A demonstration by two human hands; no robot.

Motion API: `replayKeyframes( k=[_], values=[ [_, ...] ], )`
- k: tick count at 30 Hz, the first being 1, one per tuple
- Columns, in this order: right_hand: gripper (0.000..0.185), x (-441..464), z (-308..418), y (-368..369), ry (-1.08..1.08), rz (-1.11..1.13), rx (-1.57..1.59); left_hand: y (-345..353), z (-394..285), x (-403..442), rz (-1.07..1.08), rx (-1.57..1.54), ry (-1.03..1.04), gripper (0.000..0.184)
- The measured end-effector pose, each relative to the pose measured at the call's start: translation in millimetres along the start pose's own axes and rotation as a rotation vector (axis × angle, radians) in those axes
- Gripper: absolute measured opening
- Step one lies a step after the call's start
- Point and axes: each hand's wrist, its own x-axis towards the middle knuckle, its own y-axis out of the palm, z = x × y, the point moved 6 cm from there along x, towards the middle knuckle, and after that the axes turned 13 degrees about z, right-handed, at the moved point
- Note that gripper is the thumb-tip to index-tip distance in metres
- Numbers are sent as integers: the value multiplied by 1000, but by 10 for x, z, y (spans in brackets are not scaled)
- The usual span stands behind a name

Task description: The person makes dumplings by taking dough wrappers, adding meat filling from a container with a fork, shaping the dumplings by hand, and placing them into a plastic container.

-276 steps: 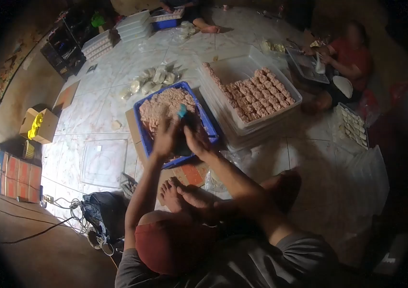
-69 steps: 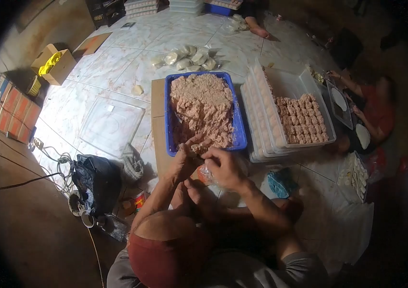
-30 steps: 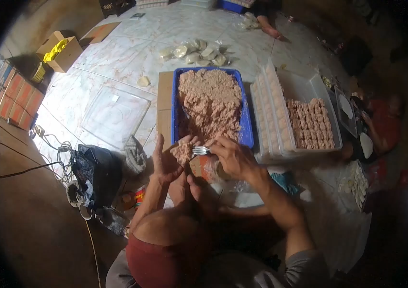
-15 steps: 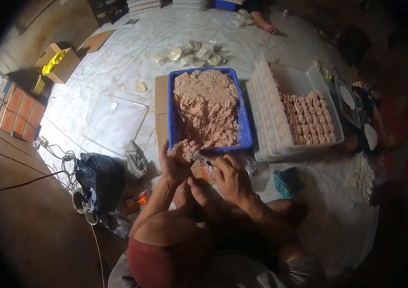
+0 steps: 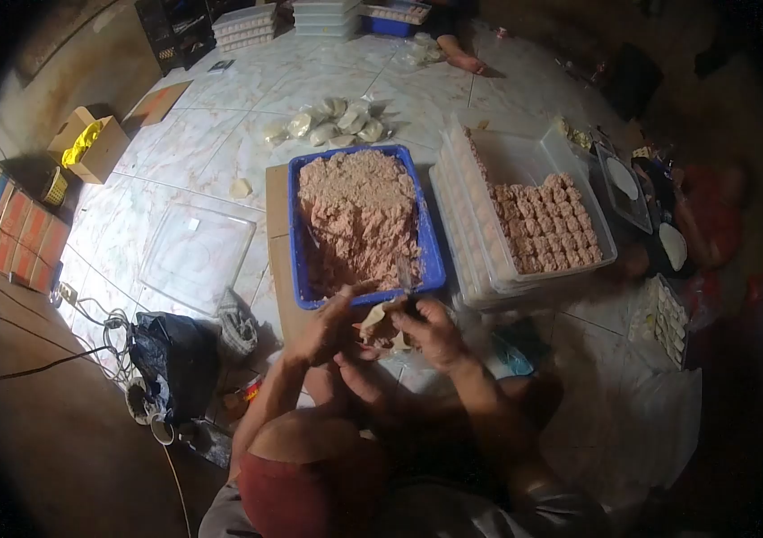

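A thin pale dough wrapper (image 5: 385,316) hangs between my two hands, just below the near rim of the blue tub (image 5: 440,255). My right hand (image 5: 435,336) is closed, pinching the wrapper's edge. A narrow flat metal blade (image 5: 405,273) sticks up from that hand over the tub. My left hand (image 5: 331,328) is beside the wrapper with its fingers stretched toward the rim, slightly blurred. Pink minced filling (image 5: 355,206) fills the tub, piled higher at the far end and scooped down nearer me.
Right of the tub, stacked clear boxes hold rows of filled dumplings (image 5: 547,224). Bagged wrappers (image 5: 337,121) lie beyond it. A clear lid (image 5: 198,255), a black bag (image 5: 173,359) and cables are at left. Another person sits at right beside a tray (image 5: 659,327).
The filling in my left palm no longer shows there. My right hand has come up to the tub's edge with the wrapper and blade. The view has shifted.
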Motion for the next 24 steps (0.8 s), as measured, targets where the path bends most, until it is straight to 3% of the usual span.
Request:
replayKeyframes(
  k=[1,2,3,4,6,7,9,11,13,15,17,19,20,22,23,24],
  values=[
    [27,8,167,19,33,61,-64,131,-53,-28,103,79,-10,56],
    [28,63,293,95,-87,52,-155,265,-106,-64,205,158,-12,49],
    [28,125,345,56,-91,56,-153,272,-56,-1,200,162,-12,49],
    [29,158,411,22,-109,64,-300,213,-87,60,96,481,194,40],
    [29,128,430,-41,-124,73,-442,91,-35,196,73,611,469,19],
    [27,63,441,-165,-177,-41,-420,80,-107,225,69,610,466,19],
    [22,-96,358,-325,-270,-263,-365,-19,-295,146,-269,833,442,24],
    [18,-211,-24,-295,-230,-269,-207,-138,-217,192,-331,743,528,30],
    [18,-270,-530,-251,-43,-174,-29,-179,-215,220,-453,743,514,39],
    [21,-255,-616,-166,-54,-124,33,-500,222,474,-379,624,402,38],
    [25,-225,-251,-74,-378,-211,-578,-380,169,475,-308,503,287,38],
    [25,-231,0,-221,-234,-256,-995,46,-250,264,-276,1027,480,35],
    [25,-284,57,-290,-265,-278,-987,-113,-90,299,-393,736,398,34],
    [25,-348,79,-344,-296,-299,-978,-73,-237,232,-386,719,405,38],
    [24,-363,-47,-388,-225,-239,-680,-67,-279,194,-379,700,409,42],
    [24,-383,-194,-399,-153,-178,-384,-186,-131,262,-245,329,543,38]
  ],
)
